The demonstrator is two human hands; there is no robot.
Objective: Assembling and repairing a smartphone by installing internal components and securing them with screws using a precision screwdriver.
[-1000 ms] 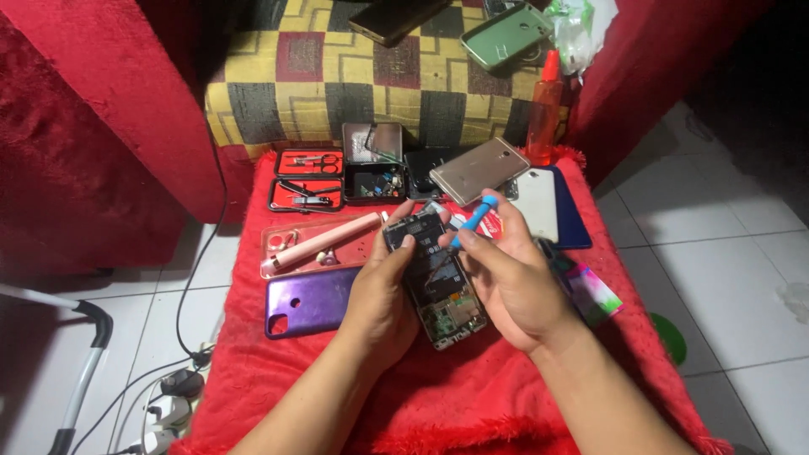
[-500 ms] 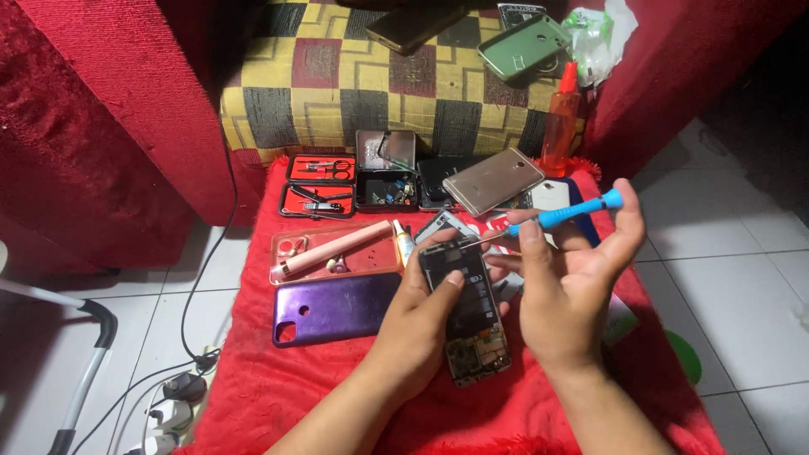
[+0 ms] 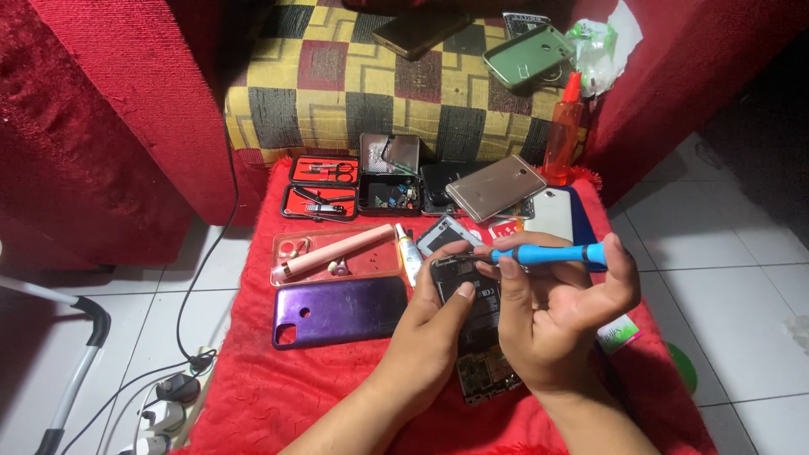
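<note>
My left hand (image 3: pixel 430 341) grips an opened phone (image 3: pixel 480 337) with its back off, its circuit boards showing, held above the red cloth (image 3: pixel 278 396). My right hand (image 3: pixel 552 324) holds a blue screwdriver (image 3: pixel 548 254) lying sideways across its fingers, the tip pointing left at the phone's top edge. A purple phone back cover (image 3: pixel 337 310) lies on the cloth just left of my hands.
A pink tool sits in a clear tray (image 3: pixel 333 254). A small glue tube (image 3: pixel 409 250), a black tool case (image 3: pixel 323 187), a parts box (image 3: pixel 389 190), several phones (image 3: pixel 495 187) and an orange spray bottle (image 3: pixel 563 135) lie behind. A power strip (image 3: pixel 160 413) lies on the tiled floor, left.
The screwdriver has swung from upright to lying sideways in my right hand, its tip now at the phone's top edge. The view has shifted slightly nearer the phone.
</note>
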